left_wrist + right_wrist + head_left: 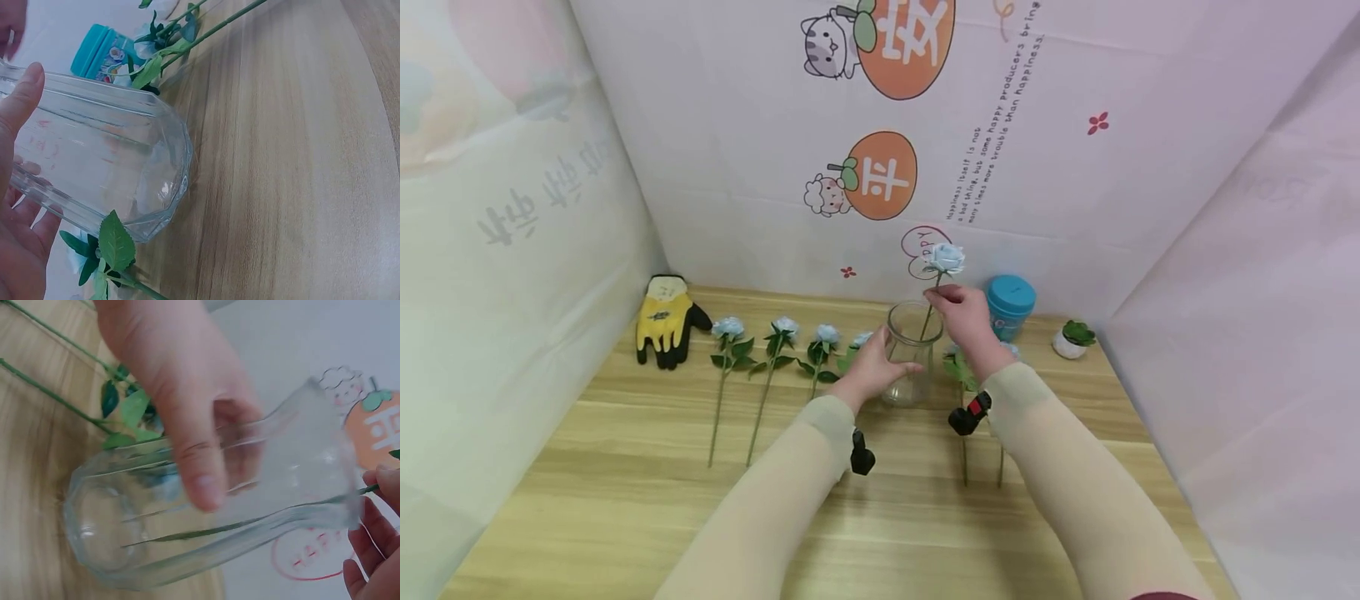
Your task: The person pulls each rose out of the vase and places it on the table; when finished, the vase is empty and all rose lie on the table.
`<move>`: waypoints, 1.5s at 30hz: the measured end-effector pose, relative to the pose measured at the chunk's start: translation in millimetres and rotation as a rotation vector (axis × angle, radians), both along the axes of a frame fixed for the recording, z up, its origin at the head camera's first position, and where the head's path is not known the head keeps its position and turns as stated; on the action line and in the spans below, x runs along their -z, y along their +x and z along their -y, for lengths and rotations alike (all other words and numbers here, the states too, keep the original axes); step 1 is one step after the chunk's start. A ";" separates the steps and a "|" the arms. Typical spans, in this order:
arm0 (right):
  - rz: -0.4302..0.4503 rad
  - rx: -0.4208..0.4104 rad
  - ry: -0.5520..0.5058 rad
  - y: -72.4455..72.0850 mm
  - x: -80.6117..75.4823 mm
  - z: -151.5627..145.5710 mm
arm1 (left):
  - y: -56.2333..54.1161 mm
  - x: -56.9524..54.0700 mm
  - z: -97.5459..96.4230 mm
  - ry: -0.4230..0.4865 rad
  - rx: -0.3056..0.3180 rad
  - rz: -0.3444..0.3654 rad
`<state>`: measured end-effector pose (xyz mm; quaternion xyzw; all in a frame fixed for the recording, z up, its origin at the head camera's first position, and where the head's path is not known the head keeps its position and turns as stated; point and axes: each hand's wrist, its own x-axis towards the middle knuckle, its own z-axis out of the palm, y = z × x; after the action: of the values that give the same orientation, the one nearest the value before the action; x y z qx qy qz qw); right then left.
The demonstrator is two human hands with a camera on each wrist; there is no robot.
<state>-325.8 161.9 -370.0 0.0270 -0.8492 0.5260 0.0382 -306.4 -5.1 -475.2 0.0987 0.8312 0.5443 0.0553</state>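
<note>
A clear glass vase point(908, 392) stands on the wooden table, near the back wall. My left hand point(874, 367) grips its side, thumb across the front and fingers round the far side, as the left wrist view also shows. Above the rim my right hand point(966, 318) pinches the green stem of a pale blue artificial rose point(947, 258). The rose's head is up over the fingers. Its stem point(206, 533) runs down inside the vase in the right wrist view, with its lower end showing through the glass.
Several more pale blue roses point(727, 327) lie on the table point(625, 500) on both sides of the vase. A yellow and black glove point(664, 321) is at back left. A blue tub point(1011, 302) and a small potted succulent point(1073, 340) stand at back right.
</note>
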 end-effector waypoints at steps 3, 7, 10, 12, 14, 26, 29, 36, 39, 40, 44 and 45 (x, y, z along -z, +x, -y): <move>-0.043 -0.019 -0.034 6.4 -15.6 -0.9 | 0.0 1.0 0.4 0.005 -0.004 -0.006; -0.101 -0.041 -0.087 17.2 -38.0 -3.3 | 1.4 0.4 0.5 0.006 -0.005 -0.001; -0.153 -0.054 -0.127 26.4 -55.1 -6.1 | 1.9 -0.3 0.1 0.002 -0.001 -0.004; -0.202 -0.068 -0.173 32.8 -66.8 -7.9 | 1.8 -0.7 -0.4 -0.003 0.005 -0.013; -0.252 -0.089 -0.265 39.7 -78.8 -9.1 | 1.9 -1.3 -0.8 -0.003 0.009 -0.017; -0.526 0.020 -0.696 55.5 -122.6 -44.4 | 4.7 -3.6 -1.2 -0.001 0.008 -0.006; -0.547 0.086 -0.690 55.7 -122.5 -58.9 | 4.2 -2.4 -1.2 -0.003 0.006 -0.007; -0.420 0.218 -0.534 48.6 -103.1 -94.5 | 2.8 -1.1 0.6 -0.001 0.002 -0.014; -0.265 0.267 -0.412 42.4 -84.7 -110.0 | 2.7 -1.0 1.5 0.007 0.004 -0.012; -0.204 0.285 -0.363 40.8 -77.7 -115.2 | 2.8 -0.9 1.6 0.007 0.007 -0.008; 0.025 0.328 -0.204 34.2 -46.4 -138.2 | 3.3 -0.7 0.5 0.005 0.013 -0.004; 0.073 0.335 -0.159 32.3 -37.5 -143.8 | 3.6 -0.9 -0.1 0.003 0.013 -0.004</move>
<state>-293.5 305.8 -332.5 -0.1371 -0.7985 0.5782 0.0965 -302.8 -5.1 -474.4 0.1053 0.8297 0.5451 0.0572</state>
